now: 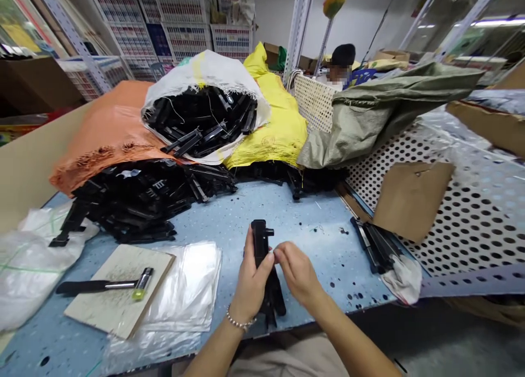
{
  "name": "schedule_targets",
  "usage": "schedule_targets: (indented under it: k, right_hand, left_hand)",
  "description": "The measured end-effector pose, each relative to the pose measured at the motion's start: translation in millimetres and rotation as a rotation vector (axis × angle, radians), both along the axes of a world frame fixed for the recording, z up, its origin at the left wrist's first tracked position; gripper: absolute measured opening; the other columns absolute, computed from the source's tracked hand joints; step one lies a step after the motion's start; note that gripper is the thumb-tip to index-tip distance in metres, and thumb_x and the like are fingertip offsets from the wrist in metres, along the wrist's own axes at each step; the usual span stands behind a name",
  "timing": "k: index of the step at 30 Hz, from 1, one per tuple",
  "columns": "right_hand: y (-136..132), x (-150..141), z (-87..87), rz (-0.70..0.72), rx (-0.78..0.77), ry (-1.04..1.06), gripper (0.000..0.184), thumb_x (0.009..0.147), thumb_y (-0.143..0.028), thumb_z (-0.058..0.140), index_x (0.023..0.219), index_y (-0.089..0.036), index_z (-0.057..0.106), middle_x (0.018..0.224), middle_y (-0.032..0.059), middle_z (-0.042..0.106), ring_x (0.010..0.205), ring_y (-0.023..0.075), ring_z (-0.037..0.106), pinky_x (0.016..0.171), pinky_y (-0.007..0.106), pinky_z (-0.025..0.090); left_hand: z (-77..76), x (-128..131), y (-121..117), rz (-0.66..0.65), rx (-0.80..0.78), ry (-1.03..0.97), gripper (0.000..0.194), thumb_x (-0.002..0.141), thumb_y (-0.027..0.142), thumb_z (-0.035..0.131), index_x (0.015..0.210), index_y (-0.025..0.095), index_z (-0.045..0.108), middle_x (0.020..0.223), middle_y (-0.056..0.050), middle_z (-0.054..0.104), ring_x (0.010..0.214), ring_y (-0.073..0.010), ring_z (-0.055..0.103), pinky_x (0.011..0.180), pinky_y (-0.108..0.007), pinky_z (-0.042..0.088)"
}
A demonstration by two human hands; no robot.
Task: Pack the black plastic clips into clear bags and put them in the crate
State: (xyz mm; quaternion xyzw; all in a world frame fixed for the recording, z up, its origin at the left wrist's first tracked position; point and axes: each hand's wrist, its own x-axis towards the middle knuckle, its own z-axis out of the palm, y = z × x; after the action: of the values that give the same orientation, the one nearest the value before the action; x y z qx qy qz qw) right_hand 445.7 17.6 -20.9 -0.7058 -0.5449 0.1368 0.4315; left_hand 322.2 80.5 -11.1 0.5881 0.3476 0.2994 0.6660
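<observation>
Left grip (pixel 250 286): I clasp a black part (pixel 259 244), partly hidden
Right grip (pixel 298 270): pinched, contents unclear
White sack (pixel 223 65): black pieces (pixel 200 117), eleven o'clock

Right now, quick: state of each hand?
Left hand: closed around a black plastic part.
Right hand: closed, fingertips pinched beside that part; whether they hold anything, can't tell.

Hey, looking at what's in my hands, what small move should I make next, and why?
I'd probably steady the long black plastic part with your left hand and ease your pinched right hand gently toward its side. The left grip already wraps the part, and the right hand's pinch sits close beside it; whatever that pinch may hold is too small to tell.
</observation>
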Motion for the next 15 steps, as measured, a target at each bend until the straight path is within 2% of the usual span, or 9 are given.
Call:
schedule_targets:
  k: [2,4,7,10,12,15]
  right_hand:
    - [12,2,7.6,-0.068,0.036,-0.138,0.030,0.097,-0.041,0.035,0.083,-0.022,0.052,0.076,0.0043,0.059,0.074,0.0186,0.056,0.069,0.030,0.044]
    - [28,10,11.4,-0.061,0.045,-0.202,0.035,0.097,-0.043,0.030,0.078,-0.022,0.050,0.073,0.0044,0.056,0.072,0.0188,0.054,0.068,0.030,0.042]
    - [46,13,9.9,0.003,-0.041,-0.055,0.043,0.098,-0.046,0.022,0.071,-0.023,0.045,0.063,0.0004,0.051,0.060,0.0157,0.050,0.059,0.027,0.040]
    - [46,2,3.8,0.145,-0.159,0.137,0.051,0.099,-0.048,0.013,0.070,-0.022,0.046,0.056,-0.0023,0.048,0.051,0.0135,0.048,0.053,0.025,0.038]
    - [36,-11,-2.5,0.271,-0.133,0.001,0.052,0.099,-0.050,0.015,0.076,-0.020,0.051,0.063,0.0010,0.055,0.059,0.0154,0.051,0.057,0.027,0.040]
    - [19,-34,-16.9,0.405,0.020,-0.396,0.046,0.097,-0.050,0.028,0.085,-0.017,0.058,0.078,0.0077,0.062,0.072,0.0195,0.053,0.064,0.031,0.040]
  left_hand:
    - [3.4,-1,-4,-0.030,-0.042,0.015,0.081,0.086,0.046,0.055,0.151,0.024,0.013,0.120,-0.012,0.060,0.084,-0.0218,0.065,0.074,-0.034,0.054]
    - [4.5,-5,-6,-0.052,-0.063,0.021,0.082,0.085,0.046,0.055,0.151,0.022,0.013,0.112,-0.013,0.062,0.074,-0.0205,0.064,0.064,-0.032,0.054]
    - [3.0,-11,0,0.002,-0.044,0.038,0.081,0.084,0.046,0.058,0.150,0.021,0.019,0.107,-0.012,0.063,0.069,-0.0184,0.062,0.061,-0.030,0.053]
    - [1.0,-20,17,0.136,-0.072,0.029,0.076,0.081,0.045,0.061,0.146,0.023,0.029,0.099,-0.007,0.063,0.065,-0.0154,0.060,0.063,-0.028,0.052]
    - [1.5,-26,29,0.237,-0.103,0.021,0.069,0.081,0.047,0.060,0.141,0.022,0.036,0.092,-0.004,0.063,0.065,-0.0144,0.060,0.064,-0.027,0.051]
    - [3.5,-33,41,0.283,-0.121,0.040,0.056,0.082,0.051,0.056,0.127,0.018,0.051,0.083,-0.002,0.064,0.068,-0.0150,0.061,0.064,-0.025,0.050]
